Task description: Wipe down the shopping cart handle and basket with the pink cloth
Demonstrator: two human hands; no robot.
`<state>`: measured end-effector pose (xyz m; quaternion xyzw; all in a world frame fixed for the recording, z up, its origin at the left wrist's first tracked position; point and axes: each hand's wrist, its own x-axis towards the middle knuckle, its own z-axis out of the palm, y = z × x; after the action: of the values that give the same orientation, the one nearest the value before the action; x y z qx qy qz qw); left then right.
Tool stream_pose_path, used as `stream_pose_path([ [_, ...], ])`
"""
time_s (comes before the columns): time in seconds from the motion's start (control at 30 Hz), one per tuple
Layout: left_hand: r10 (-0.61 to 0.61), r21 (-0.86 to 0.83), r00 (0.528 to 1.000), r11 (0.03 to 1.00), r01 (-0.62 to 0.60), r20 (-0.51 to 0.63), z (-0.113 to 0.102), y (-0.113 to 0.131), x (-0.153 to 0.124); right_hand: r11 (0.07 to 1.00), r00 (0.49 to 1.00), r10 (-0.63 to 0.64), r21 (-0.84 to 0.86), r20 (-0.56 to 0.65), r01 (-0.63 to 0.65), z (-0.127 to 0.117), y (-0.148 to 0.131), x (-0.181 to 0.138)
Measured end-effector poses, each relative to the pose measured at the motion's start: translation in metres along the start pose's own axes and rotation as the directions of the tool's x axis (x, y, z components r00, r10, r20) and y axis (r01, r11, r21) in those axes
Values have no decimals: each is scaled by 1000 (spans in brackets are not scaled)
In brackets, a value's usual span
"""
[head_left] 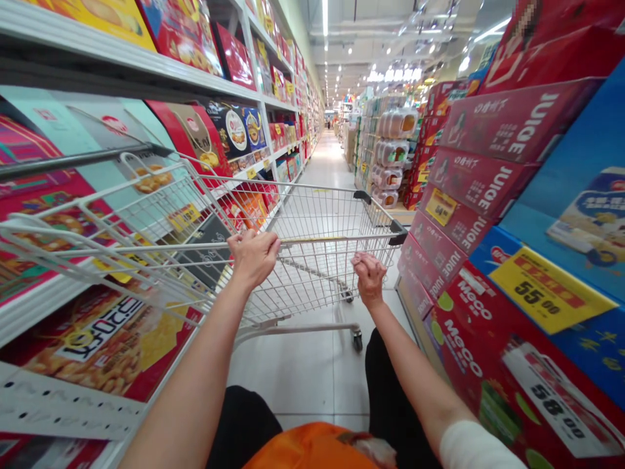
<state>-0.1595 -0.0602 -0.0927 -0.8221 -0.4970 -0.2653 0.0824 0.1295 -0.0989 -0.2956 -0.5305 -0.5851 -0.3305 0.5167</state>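
A metal wire shopping cart [319, 241] stands crosswise in front of me, its handle [88, 161] off to the left and its black-cornered front end [398, 232] to the right. My left hand [252, 257] is closed around the near top rail, around the middle of the cart. Lower down and further right, my right hand [370, 279] is closed on the wire side close to the front end. Through the mesh the basket shows no goods lying in it. A caster wheel [358, 341] rests on the floor below my right hand.
Shelves [195, 81] of boxed gifts and snacks line the left, close to the cart. Stacked red drink cartons [469, 312] and pink cartons [481, 176] rise on the right, near the cart's front. Wrapped multipacks [390, 156] stand further ahead. A tiled aisle [327, 153] runs away beyond.
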Motion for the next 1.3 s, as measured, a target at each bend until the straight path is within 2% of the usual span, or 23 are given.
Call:
stream_pose_path([
  [0.1, -8, -7, 1000, 1000, 8, 1, 2, 1, 1, 980, 978, 180, -68, -107, -188, 0, 5, -2],
  [0.17, -13, -14, 1000, 1000, 13, -11, 4, 1, 1, 957, 956, 259, -95, -140, -273, 6, -1, -6],
  [0.23, -16, -18, 1000, 1000, 16, -27, 7, 1, 2, 931, 929, 339, -88, -150, -354, 16, -17, -10],
  [0.33, -18, -31, 999, 999, 17, -43, 8, 0, 2, 887, 880, 454, -20, -139, -461, 35, -55, -15],
  [0.4, -17, -36, 999, 999, 15, -50, 8, 0, 1, 890, 882, 454, 10, -123, -457, 46, -81, -18],
  [0.5, -12, -34, 998, 999, 9, -64, 7, 0, 1, 962, 960, 273, 12, -68, -273, 53, -101, -24],
  [0.57, -10, -35, 998, 999, 8, -67, 7, 0, 1, 996, 996, 92, 20, -5, -91, 49, -93, -28],
  [0.63, -15, -38, 998, 999, 12, -62, 7, 0, 1, 999, 998, -35, 37, 47, 33, 39, -70, -31],
  [0.7, -20, -41, 998, 999, 18, -59, 8, 0, 1, 996, 994, -83, 38, 76, 81, 24, -38, -32],
  [0.77, -22, -41, 998, 999, 19, -61, 9, 1, 1, 998, 994, -67, 14, 91, 66, 10, -6, -31],
  [0.83, -23, -43, 997, 999, 20, -71, 10, 2, 2, 997, 994, 76, -38, 79, -73, -1, 21, -29],
  [0.87, -24, -43, 997, 999, 21, -75, 10, 3, 2, 982, 982, 185, -57, 50, -182, -5, 31, -27],
  [0.93, -25, -43, 997, 999, 22, -77, 11, 5, 3, 910, 912, 408, -65, -41, -410, -6, 44, -23],
  [1.0, -25, -40, 997, 999, 22, -75, 11, 6, 5, 825, 823, 552, -51, -136, -562, -1, 45, -17],
  [1.07, -26, -39, 997, 999, 23, -75, 12, 8, 6, 778, 769, 609, -42, -193, -627, 11, 34, -11],
  [1.17, -31, -43, 997, 999, 28, -71, 12, 9, 7, 758, 744, 633, -24, -214, -652, 35, -4, -10],
  [1.23, -32, -42, 997, 999, 29, -65, 12, 10, 8, 770, 756, 627, 2, -186, -638, 47, -35, -14],
  [1.3, -34, -37, 998, 999, 32, -61, 11, 11, 8, 823, 817, 568, 68, -102, -564, 51, -60, -19],
])
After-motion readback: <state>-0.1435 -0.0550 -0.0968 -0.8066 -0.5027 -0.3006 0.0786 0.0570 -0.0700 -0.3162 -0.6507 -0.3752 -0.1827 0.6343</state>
